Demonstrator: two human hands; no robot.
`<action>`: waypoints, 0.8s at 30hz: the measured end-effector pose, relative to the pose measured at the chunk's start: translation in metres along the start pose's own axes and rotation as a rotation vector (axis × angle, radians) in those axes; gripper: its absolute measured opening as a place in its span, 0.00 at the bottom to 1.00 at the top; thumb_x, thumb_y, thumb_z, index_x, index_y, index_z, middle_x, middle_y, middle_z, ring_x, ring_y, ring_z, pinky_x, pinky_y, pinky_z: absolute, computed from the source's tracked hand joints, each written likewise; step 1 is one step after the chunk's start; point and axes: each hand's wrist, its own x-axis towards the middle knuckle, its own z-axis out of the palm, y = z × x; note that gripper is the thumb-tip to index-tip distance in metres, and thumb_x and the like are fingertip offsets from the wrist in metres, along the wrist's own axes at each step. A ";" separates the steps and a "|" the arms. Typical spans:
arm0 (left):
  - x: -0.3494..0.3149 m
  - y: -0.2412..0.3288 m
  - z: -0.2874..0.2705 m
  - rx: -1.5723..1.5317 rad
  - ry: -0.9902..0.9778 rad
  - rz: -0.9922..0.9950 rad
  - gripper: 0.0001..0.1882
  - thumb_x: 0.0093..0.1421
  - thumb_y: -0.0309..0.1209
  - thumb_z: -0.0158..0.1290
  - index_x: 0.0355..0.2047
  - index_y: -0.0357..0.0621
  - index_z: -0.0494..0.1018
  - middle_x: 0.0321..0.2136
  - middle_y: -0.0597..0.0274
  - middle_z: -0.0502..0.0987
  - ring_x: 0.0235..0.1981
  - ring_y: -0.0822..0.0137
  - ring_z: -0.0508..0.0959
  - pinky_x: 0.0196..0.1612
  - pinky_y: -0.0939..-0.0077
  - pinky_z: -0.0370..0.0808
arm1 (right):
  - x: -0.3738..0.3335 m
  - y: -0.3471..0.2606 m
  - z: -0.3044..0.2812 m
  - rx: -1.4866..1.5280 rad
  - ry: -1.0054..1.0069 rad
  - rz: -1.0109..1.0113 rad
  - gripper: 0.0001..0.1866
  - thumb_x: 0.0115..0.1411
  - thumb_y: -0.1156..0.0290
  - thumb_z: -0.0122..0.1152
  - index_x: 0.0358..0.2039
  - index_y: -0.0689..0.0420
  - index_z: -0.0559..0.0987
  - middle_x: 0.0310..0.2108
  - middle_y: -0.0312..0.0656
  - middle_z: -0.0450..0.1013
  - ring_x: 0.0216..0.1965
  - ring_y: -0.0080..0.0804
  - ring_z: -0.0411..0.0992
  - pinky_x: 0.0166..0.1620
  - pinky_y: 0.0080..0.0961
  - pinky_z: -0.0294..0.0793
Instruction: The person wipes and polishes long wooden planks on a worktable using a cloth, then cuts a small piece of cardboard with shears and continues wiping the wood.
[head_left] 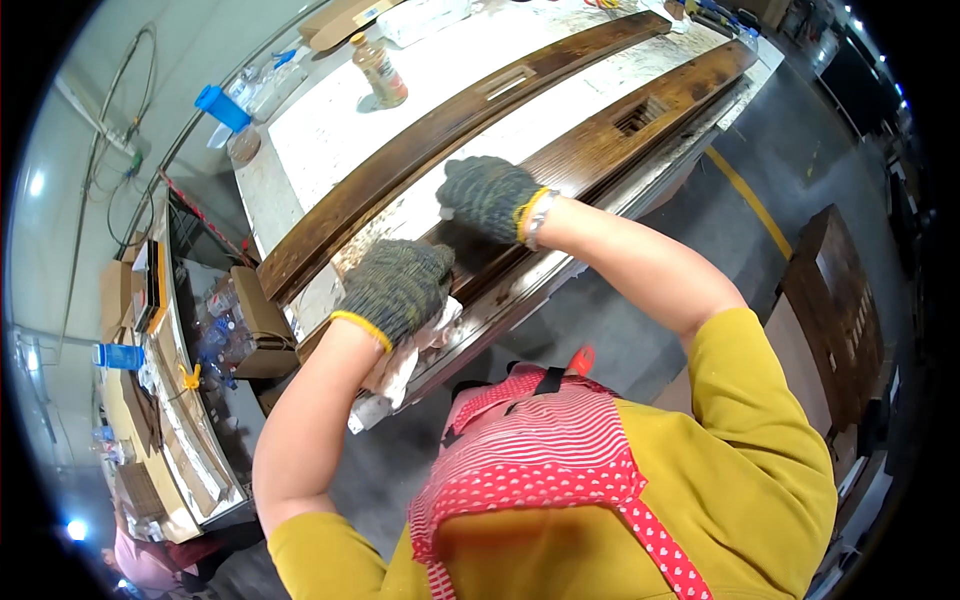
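A dark brown wooden board (600, 140), glossy and with a rectangular cut-out, runs from the far right toward me along the table's near edge. Over its near part, my right hand (488, 198) wears a dark knitted glove with a yellow cuff. Its fingers are curled in, and a small pale bit shows at their edge. My left hand (396, 288), gloved alike, is closed at the board's near end; its grip is hidden. Crumpled white cloth or paper (425, 340) sticks out beneath it. A second, slightly curved brown board (400, 170) lies beyond, with a slot in it.
On the white table (310, 150) stand a bottle with an orange cap (380, 72) and a blue cup (222, 108). A cardboard box of plastic bottles (255, 325) is at the left. More brown panels (835, 310) lean at the right. Someone in pink (150, 565) is at the lower left.
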 end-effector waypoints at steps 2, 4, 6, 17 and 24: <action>0.026 0.003 0.004 -0.008 -0.065 -0.095 0.11 0.56 0.40 0.50 0.36 0.50 0.75 0.32 0.49 0.78 0.37 0.47 0.78 0.40 0.52 0.73 | 0.001 0.009 -0.006 -0.013 -0.029 -0.010 0.09 0.52 0.66 0.56 0.29 0.55 0.81 0.34 0.50 0.75 0.37 0.45 0.75 0.41 0.36 0.75; 0.032 -0.001 0.006 -0.041 -0.119 -0.112 0.15 0.58 0.42 0.49 0.42 0.51 0.74 0.36 0.50 0.79 0.39 0.47 0.77 0.43 0.53 0.73 | -0.003 0.032 -0.010 -0.032 -0.028 0.002 0.09 0.51 0.67 0.57 0.30 0.56 0.81 0.34 0.50 0.75 0.37 0.45 0.76 0.41 0.36 0.75; 0.036 0.001 0.004 -0.039 -0.167 -0.139 0.18 0.59 0.43 0.50 0.46 0.50 0.73 0.38 0.50 0.78 0.41 0.47 0.77 0.45 0.54 0.73 | -0.011 0.060 -0.016 -0.066 -0.070 -0.040 0.09 0.52 0.72 0.57 0.30 0.62 0.83 0.33 0.53 0.78 0.36 0.46 0.78 0.38 0.38 0.78; 0.118 0.040 -0.047 -0.024 -0.121 0.116 0.16 0.52 0.40 0.53 0.37 0.45 0.75 0.35 0.46 0.78 0.42 0.49 0.78 0.46 0.56 0.73 | -0.083 0.229 -0.065 -0.114 -0.116 0.280 0.10 0.53 0.69 0.56 0.31 0.59 0.83 0.34 0.53 0.78 0.38 0.46 0.77 0.44 0.38 0.76; 0.256 0.117 -0.065 -0.031 -0.293 0.194 0.14 0.54 0.39 0.50 0.36 0.47 0.77 0.34 0.49 0.79 0.38 0.49 0.80 0.43 0.58 0.76 | -0.103 0.288 -0.077 -0.070 -0.186 0.243 0.13 0.54 0.63 0.59 0.34 0.57 0.82 0.37 0.52 0.76 0.41 0.47 0.75 0.46 0.38 0.74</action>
